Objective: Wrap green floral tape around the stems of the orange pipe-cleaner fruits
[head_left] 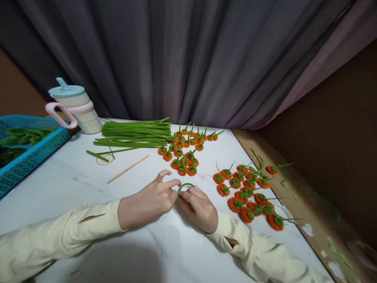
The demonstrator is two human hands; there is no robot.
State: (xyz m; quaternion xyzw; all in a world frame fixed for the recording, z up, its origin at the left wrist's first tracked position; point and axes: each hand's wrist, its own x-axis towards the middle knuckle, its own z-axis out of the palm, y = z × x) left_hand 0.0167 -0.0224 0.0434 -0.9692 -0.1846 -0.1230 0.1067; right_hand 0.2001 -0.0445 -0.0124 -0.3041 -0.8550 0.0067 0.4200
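A narrow roll of green tape is gripped in my right hand, mostly covered by its fingers. Right beside it, my left hand has thumb and index finger pinched together near the roll; what sits between them is too small to make out. Just beyond both hands stand small orange fuzzy persimmon-like pieces with upright green stems. To the right lie more orange pieces with green leafy tops and thin wire stems. Behind on the left is a bundle of green pipe cleaners.
A wooden stick and a rubber band lie left of centre. A lidded tumbler with a pink handle stands at the back left, near a blue basket holding green pieces. A white roll rests at the table's right edge.
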